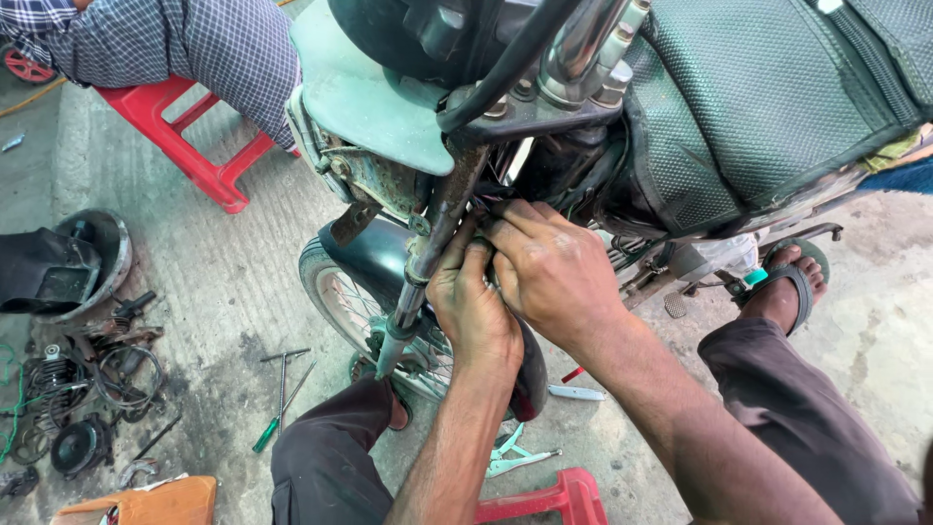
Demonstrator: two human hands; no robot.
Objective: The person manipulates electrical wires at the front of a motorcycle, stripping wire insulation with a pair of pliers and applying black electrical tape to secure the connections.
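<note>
Both my hands are pressed together at the front of a motorcycle, just behind its fork tube (420, 277) and below the steering head. My left hand (473, 306) has its fingers curled into a bundle of wires (489, 205) beside the fork. My right hand (549, 267) lies over it, fingertips pushed into the same wires. What the fingers pinch is hidden. The front wheel (342, 301) with its dark fender (374, 255) stands below, and a pale green cowl (374, 97) sits above.
A green-handled screwdriver (275, 421), a T-handle wrench (283, 374) and pliers (515, 455) lie on the concrete floor. Engine parts and cables (73, 389) are heaped at the left. A red plastic stool (190, 146) holds another person in a checked cloth (194, 44). The textured seat cover (768, 87) fills the upper right.
</note>
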